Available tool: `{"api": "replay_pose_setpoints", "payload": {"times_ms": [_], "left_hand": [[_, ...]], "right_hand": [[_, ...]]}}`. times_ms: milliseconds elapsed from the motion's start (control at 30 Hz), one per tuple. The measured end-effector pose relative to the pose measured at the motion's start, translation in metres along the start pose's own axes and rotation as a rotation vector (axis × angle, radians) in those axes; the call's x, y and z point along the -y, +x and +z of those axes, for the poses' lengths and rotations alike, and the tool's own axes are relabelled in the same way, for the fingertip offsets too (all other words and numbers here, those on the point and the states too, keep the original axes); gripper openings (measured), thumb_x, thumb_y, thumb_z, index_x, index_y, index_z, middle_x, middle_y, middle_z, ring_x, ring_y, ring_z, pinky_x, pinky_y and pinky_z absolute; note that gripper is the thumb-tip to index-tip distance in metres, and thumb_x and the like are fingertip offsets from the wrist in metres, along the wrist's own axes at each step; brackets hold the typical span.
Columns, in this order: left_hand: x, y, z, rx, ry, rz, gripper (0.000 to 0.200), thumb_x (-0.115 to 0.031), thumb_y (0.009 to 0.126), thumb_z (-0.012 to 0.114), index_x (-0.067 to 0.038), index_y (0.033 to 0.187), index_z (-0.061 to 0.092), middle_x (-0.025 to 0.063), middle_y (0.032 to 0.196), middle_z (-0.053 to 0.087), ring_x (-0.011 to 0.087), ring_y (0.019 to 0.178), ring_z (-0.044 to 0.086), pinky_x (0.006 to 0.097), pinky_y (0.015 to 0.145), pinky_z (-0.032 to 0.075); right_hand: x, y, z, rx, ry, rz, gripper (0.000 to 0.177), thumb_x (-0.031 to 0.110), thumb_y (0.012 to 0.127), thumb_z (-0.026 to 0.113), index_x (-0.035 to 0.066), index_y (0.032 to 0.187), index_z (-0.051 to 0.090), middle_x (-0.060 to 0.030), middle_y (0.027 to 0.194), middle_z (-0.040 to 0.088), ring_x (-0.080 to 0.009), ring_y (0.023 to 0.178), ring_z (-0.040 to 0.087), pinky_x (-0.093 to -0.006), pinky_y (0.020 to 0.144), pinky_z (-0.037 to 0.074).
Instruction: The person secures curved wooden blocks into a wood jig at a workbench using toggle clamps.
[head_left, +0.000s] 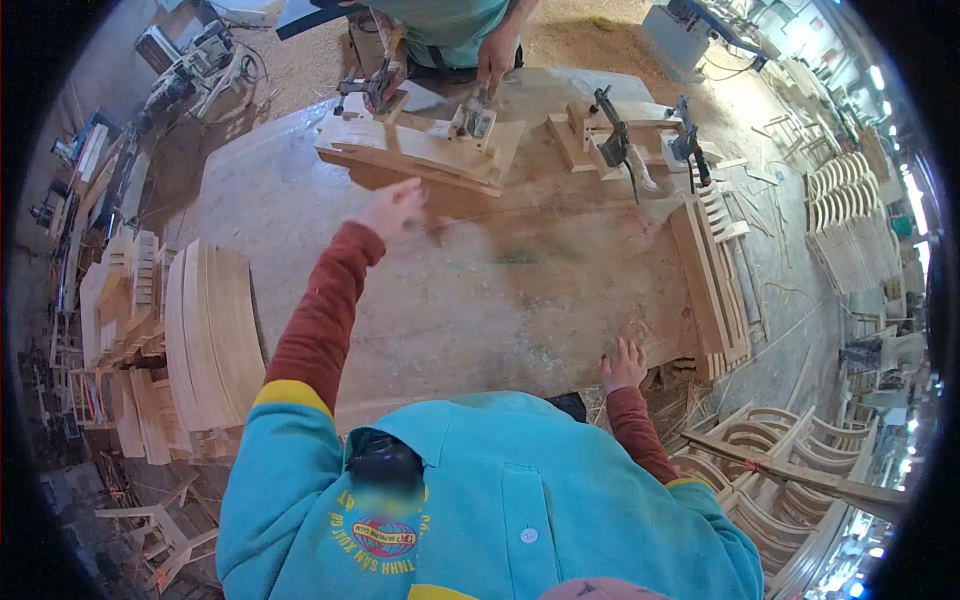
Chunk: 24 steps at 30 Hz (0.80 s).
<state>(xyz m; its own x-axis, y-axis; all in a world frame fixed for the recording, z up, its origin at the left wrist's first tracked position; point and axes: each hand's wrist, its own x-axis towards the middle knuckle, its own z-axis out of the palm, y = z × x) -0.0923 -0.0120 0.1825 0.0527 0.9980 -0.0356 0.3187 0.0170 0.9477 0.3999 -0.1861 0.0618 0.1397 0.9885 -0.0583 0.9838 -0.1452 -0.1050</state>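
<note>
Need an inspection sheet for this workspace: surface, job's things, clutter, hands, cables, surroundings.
Surface: large dusty wooden workbench, scuffed.
Job's things: curved pale wood pieces clamped in a wooden jig, nearest the left hand.
Clutter: second wooden jig with black toggle clamps; pale slat stack at right edge.
Hands: left hand open, blurred, over the bench, empty; right hand open, flat on near edge; co-worker's hand on the first jig's clamp.
Cables: possible cord beside grey machine, top left.
Surroundings: stacked curved boards left; curved chair frames lower right; sawdust-covered floor.
</note>
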Motion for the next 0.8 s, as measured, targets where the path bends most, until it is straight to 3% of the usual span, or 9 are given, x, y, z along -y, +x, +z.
{"api": "replay_pose_setpoints", "payload": {"times_ms": [167,267,367,467,500,600,700,767,800], "left_hand": [[-0.087,0.044,0.001,-0.298,0.252,-0.006,0.046,-0.036,0.089,0.052,0.002,0.116,0.056,0.0145,0.111,0.062,0.0216,0.104,0.058,0.0302,0.091,0.042],[-0.071,0.1,-0.001,-0.356,0.113,0.179,0.05,-0.032,0.083,0.059,0.002,0.119,0.053,0.0179,0.115,0.059,0.0253,0.109,0.056,0.0305,0.093,0.041],[-0.066,0.146,0.004,-0.245,0.255,0.134,0.062,-0.032,0.072,0.066,0.001,0.122,0.052,0.0212,0.118,0.056,0.0282,0.111,0.054,0.0313,0.093,0.041],[-0.086,0.175,0.018,0.056,0.917,-0.066,0.052,-0.029,0.072,0.064,0.001,0.114,0.056,0.0198,0.11,0.06,0.0262,0.103,0.057,0.0335,0.086,0.044],[-0.059,0.197,0.026,0.103,0.696,-0.171,0.056,-0.026,0.068,0.066,-0.003,0.118,0.054,0.0219,0.113,0.058,0.0303,0.106,0.055,0.0361,0.085,0.045],[-0.044,0.247,0.052,0.308,0.828,-0.334,0.074,-0.035,0.062,0.07,-0.006,0.126,0.048,0.0209,0.127,0.049,0.0348,0.116,0.048,0.0359,0.096,0.04],[-0.022,0.259,0.074,0.046,0.95,0.116,0.053,-0.031,0.073,0.065,-0.003,0.117,0.054,0.0226,0.11,0.058,0.0365,0.105,0.053,0.0398,0.092,0.039],[0.138,0.357,0.072,-0.058,0.811,0.393,0.051,-0.036,0.079,0.061,-0.003,0.117,0.055,0.0228,0.12,0.053,0.0344,0.113,0.049,0.0403,0.097,0.035],[0.088,0.326,0.074,0.083,0.875,0.156,0.054,-0.039,0.082,0.055,-0.003,0.122,0.05,0.0228,0.123,0.051,0.0344,0.114,0.048,0.0411,0.098,0.035]], "right_hand": [[0.01,0.001,-0.004,0.421,-0.065,0.187,0.068,0.056,0.086,0.038,0.013,0.138,0.033,-0.0161,0.146,0.023,-0.0337,0.136,0.016,-0.0526,0.103,0.022],[0.013,0.005,-0.012,0.548,-0.09,0.188,0.074,0.062,0.086,0.029,0.013,0.142,0.025,-0.0153,0.149,0.015,-0.0325,0.138,0.01,-0.0525,0.105,0.02],[0.008,0.009,-0.015,0.587,-0.08,0.147,0.077,0.063,0.086,0.03,0.011,0.142,0.023,-0.016,0.149,0.015,-0.0323,0.138,0.012,-0.0533,0.105,0.02],[0.011,0.006,-0.024,0.577,-0.085,0.125,0.078,0.063,0.085,0.032,0.01,0.141,0.025,-0.0167,0.148,0.016,-0.0324,0.137,0.014,-0.0532,0.104,0.021],[0.01,0.004,-0.025,0.58,-0.085,0.114,0.078,0.063,0.085,0.034,0.01,0.141,0.024,-0.0169,0.148,0.016,-0.0322,0.137,0.013,-0.0526,0.104,0.021],[0.005,0.008,-0.025,0.57,-0.087,0.079,0.079,0.061,0.084,0.039,0.008,0.141,0.024,-0.0175,0.148,0.016,-0.0317,0.137,0.013,-0.0515,0.104,0.023],[-0.001,0.008,-0.021,0.541,-0.09,0.053,0.081,0.06,0.082,0.043,0.005,0.139,0.026,-0.0185,0.146,0.019,-0.0318,0.136,0.016,-0.0521,0.103,0.024],[-0.006,0.003,-0.01,0.484,-0.08,0.028,0.082,0.06,0.081,0.045,0.003,0.138,0.028,-0.019,0.145,0.022,-0.0317,0.136,0.018,-0.0525,0.102,0.025],[-0.006,0.0,-0.008,0.469,-0.083,0.021,0.082,0.06,0.081,0.045,0.003,0.138,0.028,-0.0191,0.145,0.023,-0.0315,0.136,0.018,-0.0523,0.102,0.025]]}}
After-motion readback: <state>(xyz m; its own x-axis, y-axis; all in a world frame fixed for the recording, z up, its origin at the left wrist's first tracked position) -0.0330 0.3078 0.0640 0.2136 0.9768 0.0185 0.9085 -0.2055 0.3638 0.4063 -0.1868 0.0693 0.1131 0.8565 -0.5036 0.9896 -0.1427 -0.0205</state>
